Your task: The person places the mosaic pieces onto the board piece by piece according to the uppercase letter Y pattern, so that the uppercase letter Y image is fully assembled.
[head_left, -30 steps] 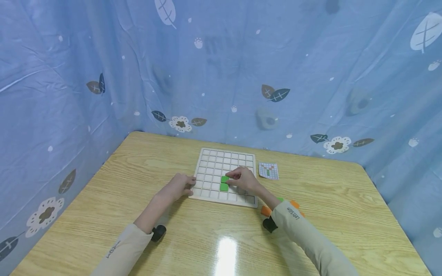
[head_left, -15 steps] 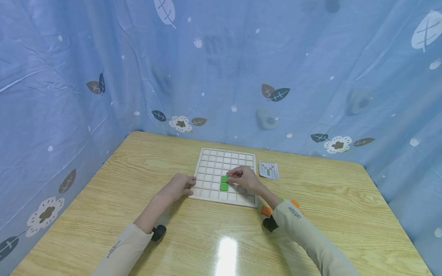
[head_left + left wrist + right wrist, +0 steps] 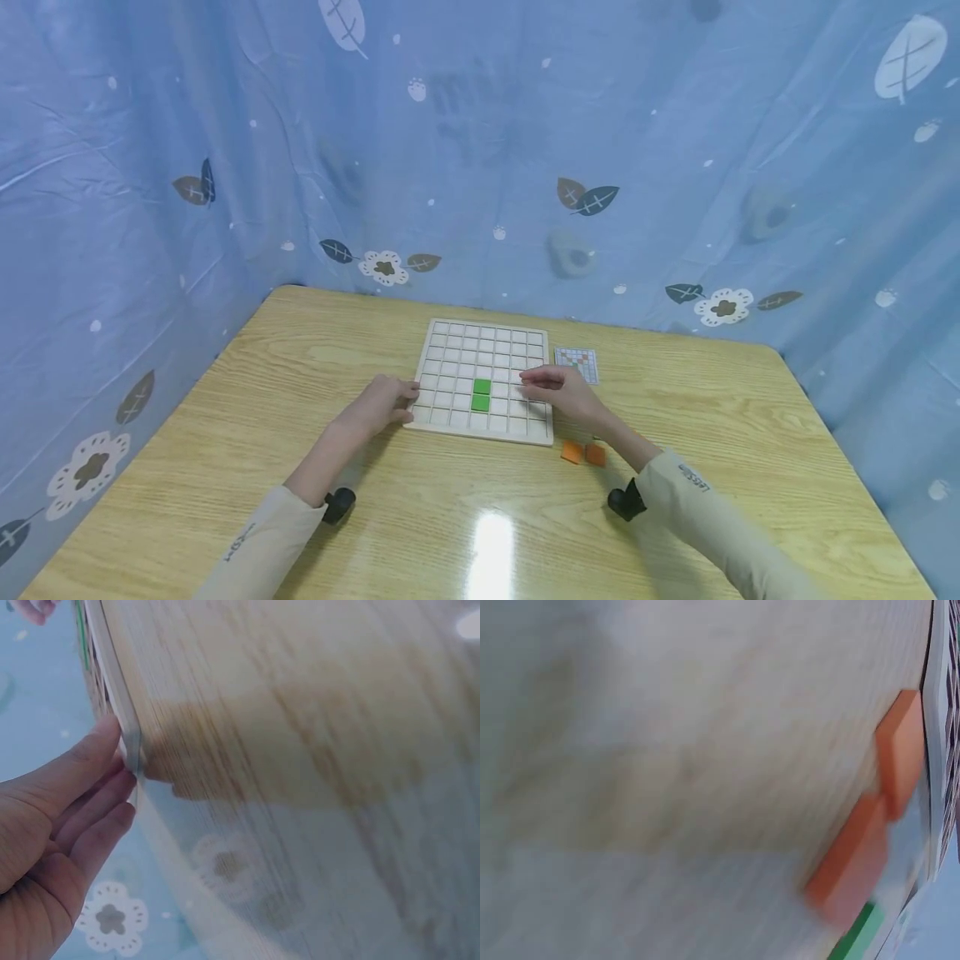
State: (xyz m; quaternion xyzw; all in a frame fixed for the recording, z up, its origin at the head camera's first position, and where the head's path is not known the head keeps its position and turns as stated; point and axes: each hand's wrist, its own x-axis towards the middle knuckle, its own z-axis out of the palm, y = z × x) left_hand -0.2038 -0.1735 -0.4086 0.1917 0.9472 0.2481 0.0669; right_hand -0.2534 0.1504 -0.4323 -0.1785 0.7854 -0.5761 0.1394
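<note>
Near the front-left corner of a pale wooden grid board, my left hand rests its thumb and fingertips on the left edge. The left wrist view shows that hand close, thumb and fingers loosely bent against the board's rim. Two green square tiles, a far one and a near one, lie in neighbouring squares. Over the board's right edge hovers my right hand, thumb and fingers a little apart, with nothing visible between them. It is out of the right wrist view.
Orange tiles lie on the table by the board's front-right corner. A green tile lies beside them, mostly hidden in the head view. Right of the board is a small pattern card, partly behind the right hand. Blue curtain surrounds the table.
My right hand has left the far green tile and moved right, to the board's right edge. Both green tiles stay on the board. My left hand keeps its place on the left edge.
</note>
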